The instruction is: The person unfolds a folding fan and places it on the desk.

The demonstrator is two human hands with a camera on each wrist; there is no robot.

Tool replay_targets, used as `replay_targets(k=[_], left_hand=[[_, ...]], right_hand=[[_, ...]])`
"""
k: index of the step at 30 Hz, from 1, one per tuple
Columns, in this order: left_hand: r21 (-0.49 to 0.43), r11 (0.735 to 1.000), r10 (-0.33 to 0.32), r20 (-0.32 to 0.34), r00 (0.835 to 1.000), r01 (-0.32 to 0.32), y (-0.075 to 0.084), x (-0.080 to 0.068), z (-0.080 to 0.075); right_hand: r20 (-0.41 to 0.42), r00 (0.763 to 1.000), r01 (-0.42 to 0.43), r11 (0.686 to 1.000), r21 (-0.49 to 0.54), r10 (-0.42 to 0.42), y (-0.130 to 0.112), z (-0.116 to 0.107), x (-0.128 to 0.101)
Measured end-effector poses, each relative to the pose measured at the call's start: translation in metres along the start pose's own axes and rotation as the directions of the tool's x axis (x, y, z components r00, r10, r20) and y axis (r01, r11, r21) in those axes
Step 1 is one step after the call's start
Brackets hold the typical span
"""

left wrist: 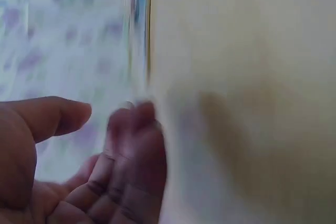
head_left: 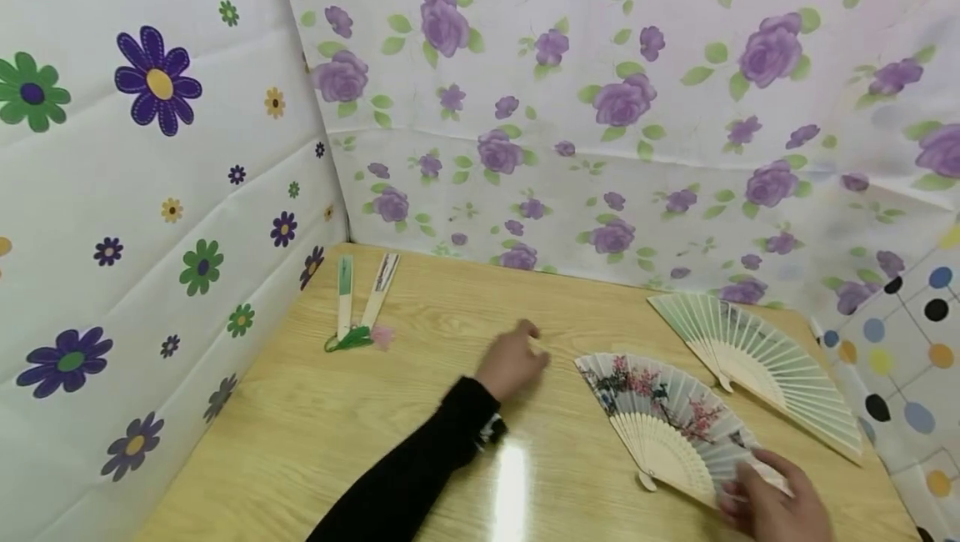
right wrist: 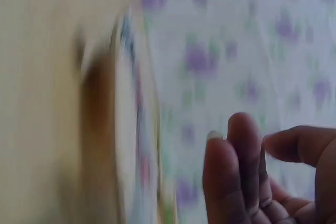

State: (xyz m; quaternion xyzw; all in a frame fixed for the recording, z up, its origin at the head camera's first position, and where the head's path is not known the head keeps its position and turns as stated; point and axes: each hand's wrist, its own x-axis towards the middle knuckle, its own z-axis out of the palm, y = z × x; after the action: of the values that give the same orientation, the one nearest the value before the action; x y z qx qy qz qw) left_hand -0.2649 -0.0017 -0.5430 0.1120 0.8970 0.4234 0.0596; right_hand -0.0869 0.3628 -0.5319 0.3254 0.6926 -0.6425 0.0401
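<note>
An unfolded hand fan with pink blossoms (head_left: pixel 663 400) lies on the table at the right. At its right end is my right hand (head_left: pixel 780 500). The right wrist view shows that hand's fingers (right wrist: pixel 223 182) loosely bent, thumb close to the index finger, with the blurred fan to their left and nothing visible in the grasp. Over the middle of the table my left hand (head_left: pixel 513 363) is blurred, left of the blossom fan. Its fingers (left wrist: pixel 139 161) are relaxed and hold nothing. Behind the blossom fan lies an unfolded pale green fan (head_left: pixel 772 350).
Two folded fans lie at the back left, a green one (head_left: pixel 345 296) and a dark-patterned one (head_left: pixel 381 288), with a green tassel (head_left: pixel 354 338) and a pink tassel (head_left: pixel 382 336). Flowered cloth (head_left: pixel 495 150) stands behind the wooden table (head_left: pixel 300 417); more cloth borders both sides.
</note>
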Motion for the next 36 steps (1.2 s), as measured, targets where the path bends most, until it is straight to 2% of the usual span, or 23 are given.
replay_targets(k=[1, 2, 3, 4, 5, 6, 8, 9, 10, 12, 14, 17, 19, 20, 21, 24, 28, 31, 32, 35, 36], left_hand=[[0.088, 0.996, 0.002, -0.077, 0.997, 0.005, -0.009, 0.0, -0.018], [0.167, 0.986, 0.018, -0.162, 0.987, 0.009, -0.033, 0.005, -0.033], [0.228, 0.973, 0.008, -0.234, 0.972, 0.046, -0.042, 0.004, -0.051], [0.24, 0.964, -0.045, -0.265, 0.963, 0.111, -0.041, -0.001, -0.075], [0.26, 0.954, -0.068, -0.305, 0.95, 0.152, -0.052, -0.001, -0.09], [0.269, 0.944, -0.094, -0.332, 0.939, 0.189, -0.063, -0.001, -0.102], [0.294, 0.923, -0.141, -0.338, 0.931, 0.247, -0.081, 0.0, -0.12], [0.306, 0.909, -0.179, -0.324, 0.929, 0.282, -0.079, -0.003, -0.126], [0.319, 0.902, -0.191, -0.313, 0.93, 0.292, -0.087, -0.003, -0.127], [0.373, 0.87, -0.225, -0.282, 0.933, 0.323, -0.093, -0.003, -0.126], [0.417, 0.847, -0.213, -0.304, 0.929, 0.33, -0.1, -0.003, -0.119], [0.467, 0.815, -0.206, -0.32, 0.925, 0.343, -0.085, -0.015, -0.114], [0.488, 0.81, -0.171, -0.333, 0.927, 0.325, -0.076, -0.025, -0.111], [0.505, 0.803, -0.169, -0.319, 0.933, 0.318, -0.069, -0.032, -0.112], [0.506, 0.804, -0.176, -0.297, 0.938, 0.311, -0.059, -0.04, -0.113], [0.503, 0.816, -0.182, -0.242, 0.953, 0.284, -0.047, -0.053, -0.114], [0.465, 0.841, -0.211, -0.188, 0.959, 0.277, -0.045, -0.055, -0.112], [0.442, 0.853, -0.214, -0.192, 0.958, 0.279, -0.064, -0.045, -0.103], [0.435, 0.857, -0.214, -0.186, 0.959, 0.275, -0.077, -0.04, -0.098], [0.421, 0.863, -0.255, -0.111, 0.96, 0.278, -0.104, -0.029, -0.086], [0.411, 0.866, -0.282, -0.069, 0.957, 0.285, -0.104, -0.029, -0.085]], right_hand=[[0.029, 0.997, 0.068, 0.998, -0.003, -0.068, -0.009, 0.024, -0.006], [0.045, 0.989, 0.143, 0.99, -0.003, -0.143, -0.015, 0.051, -0.011], [0.095, 0.974, 0.205, 0.979, 0.009, -0.205, -0.018, 0.075, -0.013], [0.159, 0.955, 0.249, 0.968, 0.034, -0.252, -0.02, 0.099, -0.014], [0.214, 0.933, 0.281, 0.958, 0.064, -0.288, -0.021, 0.122, -0.014], [0.259, 0.914, 0.3, 0.95, 0.084, -0.311, -0.022, 0.146, -0.013], [0.352, 0.872, 0.324, 0.94, 0.107, -0.341, -0.023, 0.185, -0.009], [0.39, 0.854, 0.332, 0.938, 0.1, -0.344, -0.024, 0.201, -0.007], [0.416, 0.845, 0.331, 0.94, 0.086, -0.336, -0.026, 0.214, -0.005], [0.448, 0.837, 0.323, 0.945, 0.059, -0.314, -0.03, 0.234, 0.001], [0.461, 0.843, 0.298, 0.954, 0.029, -0.277, -0.035, 0.247, 0.007], [0.468, 0.859, 0.225, 0.974, 0.023, -0.209, -0.04, 0.26, 0.014], [0.462, 0.868, 0.188, 0.982, 0.029, -0.18, -0.041, 0.265, 0.016], [0.459, 0.872, 0.174, 0.984, 0.033, -0.17, -0.04, 0.267, 0.017], [0.456, 0.875, 0.162, 0.986, 0.037, -0.161, -0.039, 0.269, 0.017], [0.448, 0.879, 0.151, 0.987, 0.059, -0.161, -0.035, 0.275, 0.017], [0.445, 0.875, 0.163, 0.982, 0.1, -0.191, -0.034, 0.283, 0.018], [0.437, 0.88, 0.155, 0.982, 0.109, -0.187, -0.035, 0.288, 0.017], [0.437, 0.881, 0.146, 0.983, 0.11, -0.18, -0.034, 0.29, 0.017], [0.452, 0.874, 0.135, 0.983, 0.121, -0.176, -0.033, 0.295, 0.017], [0.458, 0.871, 0.137, 0.983, 0.125, -0.18, -0.032, 0.297, 0.017]])
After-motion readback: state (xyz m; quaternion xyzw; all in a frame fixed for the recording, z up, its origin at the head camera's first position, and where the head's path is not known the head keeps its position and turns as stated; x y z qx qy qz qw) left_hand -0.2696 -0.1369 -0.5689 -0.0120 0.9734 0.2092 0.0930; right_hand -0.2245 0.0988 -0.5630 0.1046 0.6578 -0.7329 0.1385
